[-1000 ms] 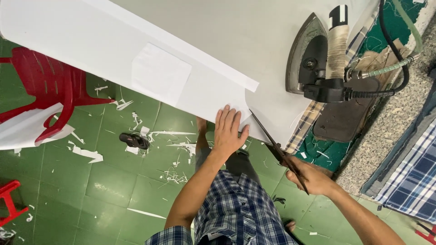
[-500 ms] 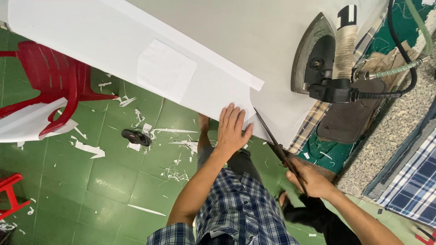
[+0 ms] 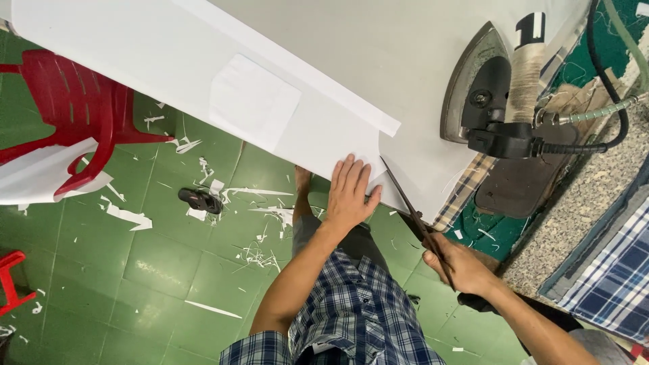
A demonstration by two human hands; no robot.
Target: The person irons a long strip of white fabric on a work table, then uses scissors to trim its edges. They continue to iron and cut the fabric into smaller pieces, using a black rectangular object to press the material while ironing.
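My left hand (image 3: pixel 349 194) lies flat, fingers spread, on the overhanging edge of a white fabric sheet (image 3: pixel 203 74) spread on the table. My right hand (image 3: pixel 462 265) grips the handles of dark scissors (image 3: pixel 414 216). Their blades point up into the fabric edge just right of my left hand. A squarish white patch (image 3: pixel 255 101) lies on the fabric to the left.
A heavy electric iron (image 3: pixel 488 94) with a black cord rests on the table at right. A red plastic chair (image 3: pixel 71 115) stands at left on the green tiled floor (image 3: pixel 162 257), which is littered with white scraps. A black sandal (image 3: pixel 200 200) lies there. Blue checked cloth (image 3: pixel 615 270) sits at right.
The view has drifted slightly; my left hand stays pressed on the fabric edge and the scissors remain at the same cut line, blades a little further into the fabric.
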